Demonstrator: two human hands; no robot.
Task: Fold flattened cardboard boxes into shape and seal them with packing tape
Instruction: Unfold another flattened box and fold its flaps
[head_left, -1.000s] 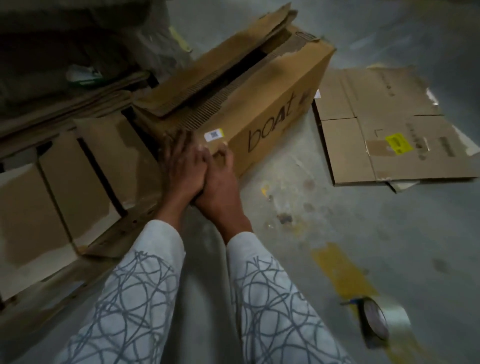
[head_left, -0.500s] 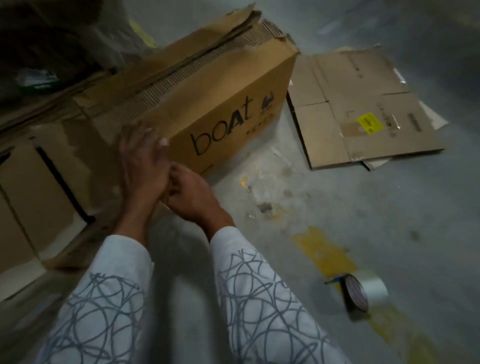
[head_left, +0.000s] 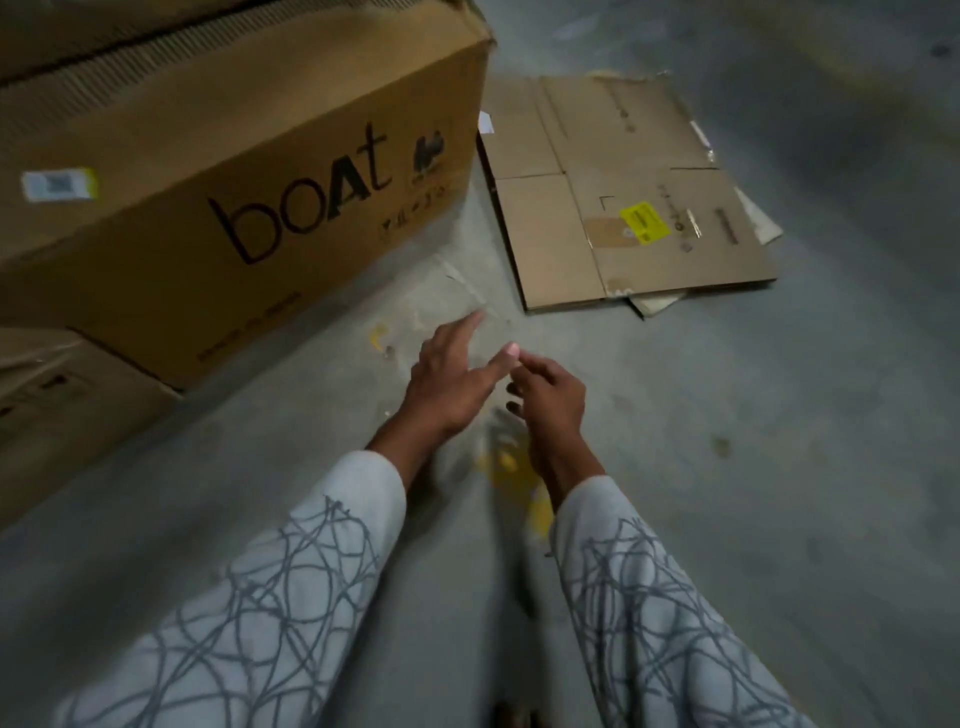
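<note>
While both hands hover above floor (head_left: 779, 493), neither holds anything: left hand (head_left: 447, 387) fingers spread, right hand (head_left: 548, 402) fingers loosely curled. Leftward stands boat box (head_left: 249, 171); flattened box (head_left: 623, 197) lies beyond. Risk: untaped-looking top flaps spring open; tape out of view.

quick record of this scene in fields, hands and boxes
left hand: fingers straight, holding nothing, over the floor
right hand: fingers loosely curled, empty, beside the left hand
big box: stands left of the hands, "boAt" printed on its side
flat cardboard: lies on the floor right of the big box, yellow label on it
</note>
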